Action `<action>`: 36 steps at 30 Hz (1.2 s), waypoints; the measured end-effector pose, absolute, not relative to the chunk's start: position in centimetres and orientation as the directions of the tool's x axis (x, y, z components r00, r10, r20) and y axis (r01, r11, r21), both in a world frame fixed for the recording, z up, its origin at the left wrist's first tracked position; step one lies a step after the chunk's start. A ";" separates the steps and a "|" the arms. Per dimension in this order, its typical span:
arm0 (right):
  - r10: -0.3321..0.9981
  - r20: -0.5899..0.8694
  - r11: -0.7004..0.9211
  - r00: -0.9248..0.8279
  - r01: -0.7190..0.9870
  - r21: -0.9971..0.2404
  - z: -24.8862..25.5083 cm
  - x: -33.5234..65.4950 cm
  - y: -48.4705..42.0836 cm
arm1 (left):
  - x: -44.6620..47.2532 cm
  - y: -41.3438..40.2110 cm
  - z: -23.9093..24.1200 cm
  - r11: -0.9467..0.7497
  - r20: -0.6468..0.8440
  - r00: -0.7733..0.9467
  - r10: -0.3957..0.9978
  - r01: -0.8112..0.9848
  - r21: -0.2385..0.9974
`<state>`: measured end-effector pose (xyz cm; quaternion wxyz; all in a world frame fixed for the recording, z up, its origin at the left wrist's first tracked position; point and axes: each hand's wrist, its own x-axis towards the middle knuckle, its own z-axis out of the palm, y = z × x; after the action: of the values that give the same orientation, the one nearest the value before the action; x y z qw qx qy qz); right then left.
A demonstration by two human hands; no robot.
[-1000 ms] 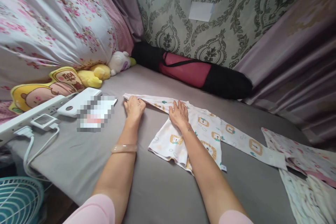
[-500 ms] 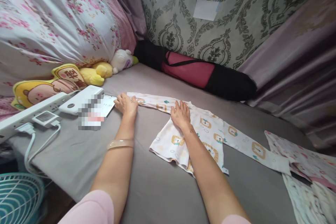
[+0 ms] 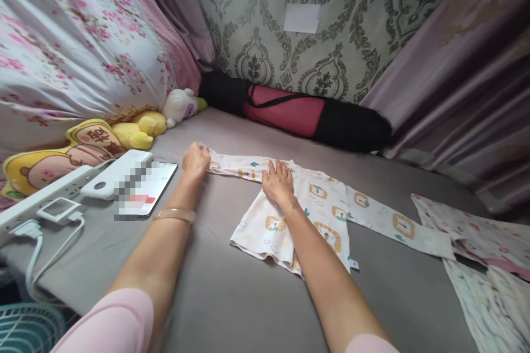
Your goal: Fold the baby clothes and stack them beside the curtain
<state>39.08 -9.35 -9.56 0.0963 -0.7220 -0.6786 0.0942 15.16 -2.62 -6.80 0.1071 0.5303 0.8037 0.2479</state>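
A small white baby shirt (image 3: pixel 331 207) with lion prints lies spread on the grey bed sheet (image 3: pixel 232 298). My left hand (image 3: pixel 195 159) is closed on the cuff of its left sleeve (image 3: pixel 232 164), which is stretched out toward the left. My right hand (image 3: pixel 278 183) lies flat with fingers spread on the shirt near the collar, pressing it down. The other sleeve (image 3: pixel 397 225) reaches out to the right.
A phone (image 3: pixel 151 187) and a white power bank (image 3: pixel 116 174) lie left of my left hand, beside a power strip (image 3: pixel 41 198) with cables. Plush toys (image 3: pixel 141 124) and a floral quilt (image 3: pixel 74 38) fill the left. More printed clothes (image 3: pixel 476 265) lie at right. A black-and-red bag (image 3: pixel 298 113) lines the wall.
My left hand slid left along the sleeve to its cuff and closed on it, pulling the sleeve straight. My right hand stayed pressed on the shirt.
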 end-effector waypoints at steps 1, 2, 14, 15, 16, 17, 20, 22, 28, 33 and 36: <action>0.998 -0.011 -0.060 0.059 0.959 -0.276 -9.5 39.1 -9.4 | 15.2 -2.6 -6.8 0.290 0.136 -0.411 0.901 0.807 0.515; 0.998 -0.018 -0.060 0.058 0.955 -0.289 -9.4 39.2 -9.3 | 15.1 -2.5 -6.9 0.271 0.172 -0.404 0.898 0.819 0.505; 0.994 0.017 -0.096 0.107 0.948 -0.305 -10.0 39.5 -9.1 | 12.8 -0.9 -7.8 0.173 0.096 -0.183 0.978 0.979 0.109; 0.993 0.018 -0.110 0.121 0.948 -0.297 -10.0 39.4 -9.1 | 12.7 -0.8 -7.8 0.170 0.109 -0.181 0.978 0.980 0.103; 0.991 0.016 -0.124 0.134 0.949 -0.290 -10.0 39.3 -9.1 | 12.6 -0.6 -7.8 0.170 0.117 -0.181 0.977 0.981 0.098; 0.989 0.010 -0.137 0.146 0.949 -0.282 -10.0 39.3 -9.1 | 12.5 -0.4 -7.8 0.171 0.119 -0.181 0.976 0.981 0.094; 0.987 -0.009 -0.155 0.158 0.950 -0.270 -9.8 39.1 -9.0 | 11.9 0.2 -8.0 0.169 0.064 -0.175 0.983 0.982 0.085; 0.986 -0.010 -0.162 0.166 0.949 -0.270 -9.7 39.0 -9.0 | 11.8 0.3 -7.8 0.171 0.032 -0.174 0.984 0.983 0.071; 0.984 -0.038 -0.179 0.176 0.949 -0.260 -9.7 38.9 -8.8 | 16.0 -1.4 -5.7 -0.048 0.277 0.037 0.960 0.998 0.034; 0.984 -0.013 -0.173 0.175 0.950 -0.259 -9.8 38.9 -8.8 | 23.2 -4.2 -7.8 -0.495 0.158 0.477 0.864 0.862 0.106; 0.985 -0.005 -0.168 0.172 0.952 -0.254 -9.9 39.0 -8.8 | 25.2 -5.1 -10.4 -0.625 0.172 0.601 0.781 0.740 0.250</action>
<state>38.98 -8.82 -9.87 0.0965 -0.7595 -0.6378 0.0845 25.23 -5.09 -10.41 0.0767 0.8914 0.4264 0.1331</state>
